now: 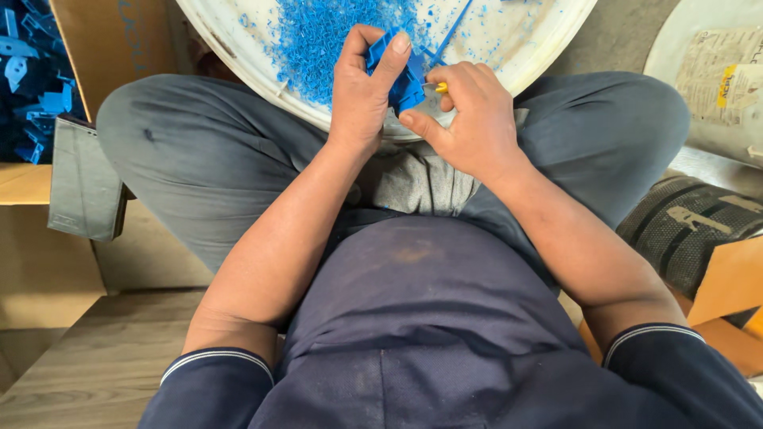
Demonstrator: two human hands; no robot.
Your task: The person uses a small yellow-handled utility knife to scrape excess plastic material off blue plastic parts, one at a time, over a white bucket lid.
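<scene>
left hand (362, 91) gripping ridged blue plastic part (404, 79), right hand (469, 115) pinching blade

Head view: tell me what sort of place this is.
Probably a small workshop for trimming plastic parts: a left hand holds a blue plastic part over a white tub of blue shavings, beside a cardboard box of similar parts.

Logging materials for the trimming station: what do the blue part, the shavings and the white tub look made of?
Blue part: looks like moulded plastic, matte, uniform colour. Blue shavings: likely the same plastic, thin curled slivers. White tub: probably plastic, smooth, scuffed rim. Left hand holds the part; right hand grips a yellow-handled tool.
</scene>
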